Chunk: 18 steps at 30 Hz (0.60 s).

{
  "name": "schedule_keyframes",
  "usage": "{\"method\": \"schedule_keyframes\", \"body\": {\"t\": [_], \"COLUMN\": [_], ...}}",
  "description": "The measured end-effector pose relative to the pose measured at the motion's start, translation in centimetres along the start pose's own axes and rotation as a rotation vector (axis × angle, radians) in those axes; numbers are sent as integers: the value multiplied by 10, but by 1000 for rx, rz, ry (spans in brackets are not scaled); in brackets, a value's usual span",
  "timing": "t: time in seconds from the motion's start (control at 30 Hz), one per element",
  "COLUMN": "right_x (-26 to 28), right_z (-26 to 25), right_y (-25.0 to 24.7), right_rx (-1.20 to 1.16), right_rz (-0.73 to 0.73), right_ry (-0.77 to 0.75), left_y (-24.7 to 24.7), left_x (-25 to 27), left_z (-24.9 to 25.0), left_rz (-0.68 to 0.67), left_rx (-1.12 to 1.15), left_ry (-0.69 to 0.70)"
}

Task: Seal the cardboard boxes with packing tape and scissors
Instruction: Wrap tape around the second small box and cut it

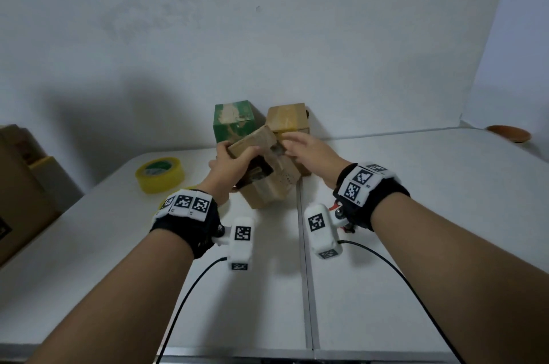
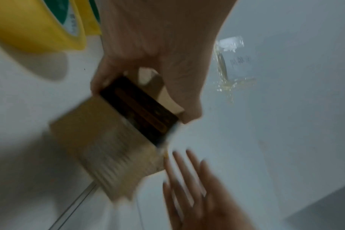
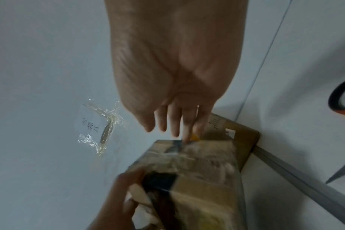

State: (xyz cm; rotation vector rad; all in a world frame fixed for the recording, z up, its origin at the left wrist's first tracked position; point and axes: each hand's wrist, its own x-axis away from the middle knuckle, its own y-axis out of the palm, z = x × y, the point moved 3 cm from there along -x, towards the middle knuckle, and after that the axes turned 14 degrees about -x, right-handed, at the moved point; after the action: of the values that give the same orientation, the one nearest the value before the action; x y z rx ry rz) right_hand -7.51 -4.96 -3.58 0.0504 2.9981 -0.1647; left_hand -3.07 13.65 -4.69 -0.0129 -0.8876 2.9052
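Note:
A small brown cardboard box (image 1: pixel 264 182) stands tilted on the white table (image 1: pixel 416 215). My left hand (image 1: pixel 237 152) grips its upper left end, thumb on one side and fingers over the top flap; the left wrist view shows the same box (image 2: pixel 100 147), blurred. My right hand (image 1: pixel 297 145) is open with straight fingers at the box's far right top corner (image 3: pixel 203 163). A yellow tape roll (image 1: pixel 159 175) lies to the left. Scissors (image 3: pixel 343 109) with an orange and black handle lie on the table to the right, seen only in the right wrist view.
A green box (image 1: pixel 234 119) and another brown box (image 1: pixel 288 119) stand against the wall behind the held box. A large carton (image 1: pixel 17 185) sits at the left edge, a brown dish (image 1: pixel 509 133) at the far right. Cables trail from both wrists.

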Motion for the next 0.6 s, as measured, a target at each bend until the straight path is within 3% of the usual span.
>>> {"method": "schedule_keyframes", "body": {"t": [0.1, 0.17, 0.23, 0.5, 0.6], "right_x": [-2, 5, 13, 20, 17], "right_z": [16, 27, 32, 29, 27], "right_y": [-14, -12, -5, 7, 5], "right_rx": [-9, -110, -165, -110, -62], "right_rz": [74, -44, -169, -107, -48], "right_ry": [104, 263, 320, 263, 220], "left_y": [-4, -7, -9, -4, 4], "left_x": [12, 17, 19, 20, 20], "left_z": [1, -2, -5, -8, -12], "left_rz": [-216, -291, -323, -351, -451], "left_rx": [220, 316, 364, 327, 269], "left_ry": [50, 54, 43, 51, 58]}}
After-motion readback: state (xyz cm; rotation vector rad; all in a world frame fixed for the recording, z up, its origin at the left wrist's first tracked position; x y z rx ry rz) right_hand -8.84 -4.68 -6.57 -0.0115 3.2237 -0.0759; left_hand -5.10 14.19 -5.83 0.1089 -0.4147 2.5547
